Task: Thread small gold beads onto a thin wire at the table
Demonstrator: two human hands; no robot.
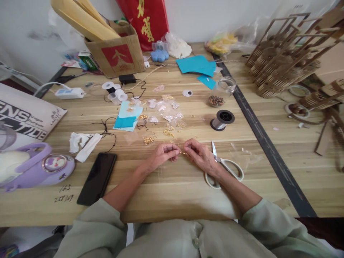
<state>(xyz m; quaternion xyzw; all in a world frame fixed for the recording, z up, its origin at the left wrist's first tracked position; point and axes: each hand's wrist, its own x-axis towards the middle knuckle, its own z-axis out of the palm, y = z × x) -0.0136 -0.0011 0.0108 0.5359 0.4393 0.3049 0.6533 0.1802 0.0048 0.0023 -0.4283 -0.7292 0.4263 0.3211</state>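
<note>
In the head view, small gold beads [183, 153] lie between the hands, at the fingertips; the left fingers [176, 152] and right fingers [187, 149] are curled, thumbs pressed in. On the wooden worktop [172, 193], scissors [224, 165] sit beneath the right forearm, a spool [222, 120] beyond them.

And there's the pale wall [199, 21], running across twelve o'clock, with a grey smudge [44, 35] showing up at ten! Below it spreads the wood-grain tabletop [172, 200], light planks streaked with brown. A black strip [268, 154] cuts from one o'clock down towards four, another dark band [51, 85] sits at ten, and soft light glows on the wood towards six.
</note>
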